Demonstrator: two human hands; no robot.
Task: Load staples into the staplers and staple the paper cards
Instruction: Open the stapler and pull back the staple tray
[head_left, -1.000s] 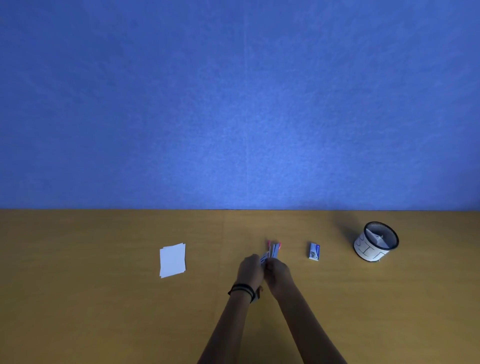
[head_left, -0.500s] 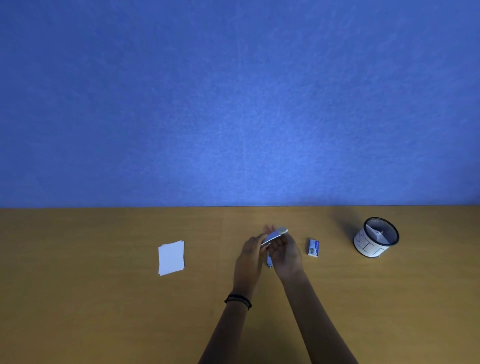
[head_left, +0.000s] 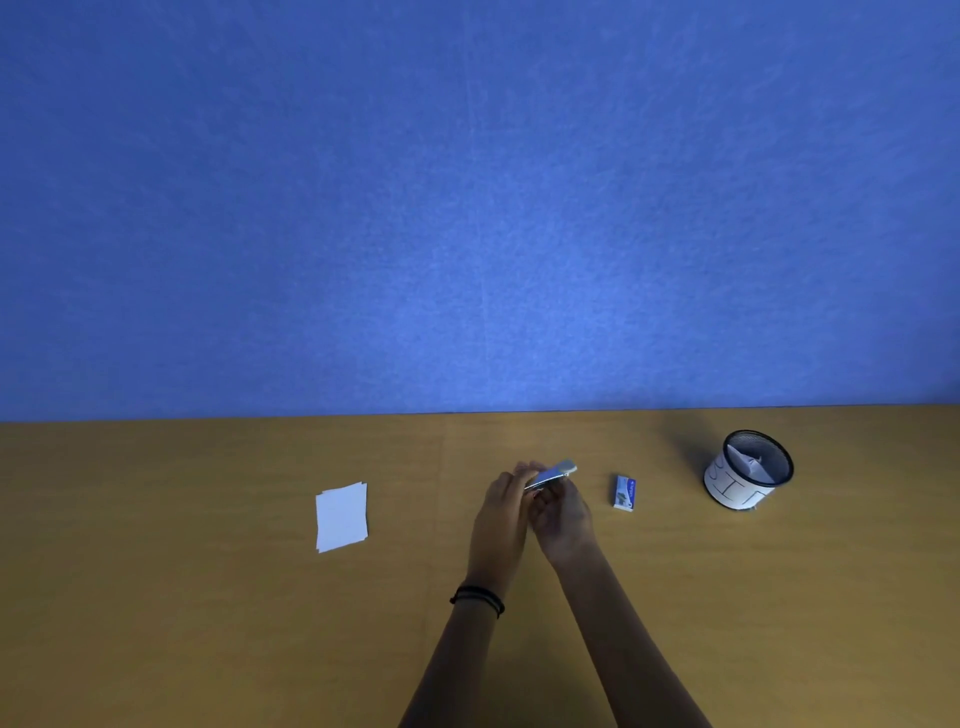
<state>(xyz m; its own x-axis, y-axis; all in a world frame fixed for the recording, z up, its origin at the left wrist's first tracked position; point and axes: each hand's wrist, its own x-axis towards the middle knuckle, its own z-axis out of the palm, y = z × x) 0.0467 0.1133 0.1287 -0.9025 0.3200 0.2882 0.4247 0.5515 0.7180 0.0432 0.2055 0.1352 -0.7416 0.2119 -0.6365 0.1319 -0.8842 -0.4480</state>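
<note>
Both hands, left (head_left: 501, 512) and right (head_left: 563, 519), closed around one stapler (head_left: 551, 474), raised off the table (head_left: 208, 623), likely to open it. Staple box (head_left: 624, 492) waits beside, cards (head_left: 341, 516) apart.

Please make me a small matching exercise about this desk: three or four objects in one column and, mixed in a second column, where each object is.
Objects:
1. stapler
2. paper cards
3. staple box
4. mesh cup

Places:
A. lying on the table just right of the hands
B. far right of the table
C. stacked left of the hands
D. held up between left hand and right hand

Pairs: 1-D, 2-C, 3-A, 4-B
</note>
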